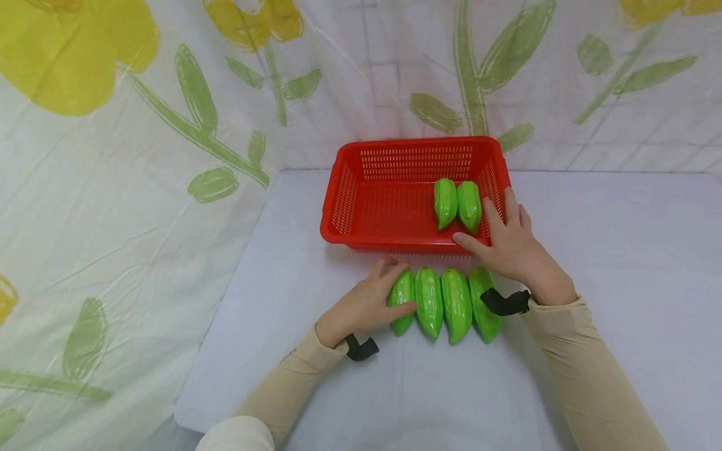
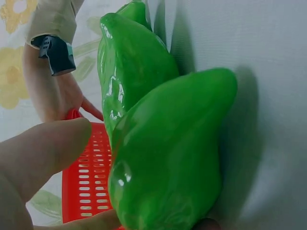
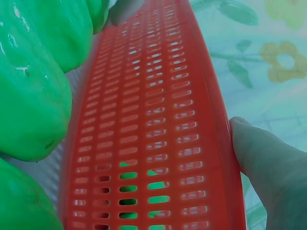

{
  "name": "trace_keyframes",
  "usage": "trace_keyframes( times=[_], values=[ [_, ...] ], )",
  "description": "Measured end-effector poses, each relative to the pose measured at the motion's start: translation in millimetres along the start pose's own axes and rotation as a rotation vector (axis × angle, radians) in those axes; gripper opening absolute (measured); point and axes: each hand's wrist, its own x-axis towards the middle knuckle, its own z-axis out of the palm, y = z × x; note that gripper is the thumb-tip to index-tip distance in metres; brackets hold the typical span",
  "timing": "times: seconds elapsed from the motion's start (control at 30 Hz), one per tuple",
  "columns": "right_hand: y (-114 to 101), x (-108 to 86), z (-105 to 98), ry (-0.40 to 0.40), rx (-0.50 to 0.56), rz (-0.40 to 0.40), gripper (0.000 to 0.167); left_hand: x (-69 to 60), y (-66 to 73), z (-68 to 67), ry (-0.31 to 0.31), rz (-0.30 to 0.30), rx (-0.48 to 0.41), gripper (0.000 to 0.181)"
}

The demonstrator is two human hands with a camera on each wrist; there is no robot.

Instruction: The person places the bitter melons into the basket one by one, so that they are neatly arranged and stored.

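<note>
The left hand [image 1: 369,304] curls round the leftmost green fruit [image 1: 402,294], thumb across it and fingers at its far end. In the left wrist view that fruit [image 2: 168,153] is large, with fingertips at its lower edge. Three more green fruits [image 1: 457,304] lie beside it in a row. The right hand [image 1: 516,247] spans the near right corner of the red basket [image 1: 395,241], fingers spread, thumb on the front rim. In the right wrist view its thumb [image 3: 268,163] touches the rim. Two green fruits [image 1: 445,203] lie in the basket's right side.
A white table [image 1: 316,401] lies under everything. Behind it and to the left hangs a pale sheet [image 1: 361,75] with yellow flowers and green leaves. The basket stands at the table's far edge, just beyond the row of fruits.
</note>
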Motion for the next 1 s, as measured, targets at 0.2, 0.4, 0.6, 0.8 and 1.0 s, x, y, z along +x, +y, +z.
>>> trace_keyframes(
  times=[0.2,0.4,0.6,0.8,1.0],
  values=[
    [-0.2,0.1,0.5,0.0,0.001,0.003,0.108,1.5,0.0,3.7,0.019,0.0,-0.01,0.08],
    [0.0,0.0,0.2,0.001,0.001,0.002,0.108,2.3,-0.2,6.0,0.038,0.011,-0.029,0.078],
    [-0.2,-0.3,-0.1,0.002,0.001,0.001,0.108,2.7,-1.4,7.8,0.051,0.012,-0.032,0.077],
    [0.5,0.0,0.8,0.006,0.0,-0.002,0.108,2.5,-2.3,7.3,0.053,-0.003,-0.033,0.078],
    [0.5,-0.4,0.3,0.004,0.004,-0.005,0.107,0.2,-1.3,2.7,0.069,0.003,-0.022,0.079]
  ],
)
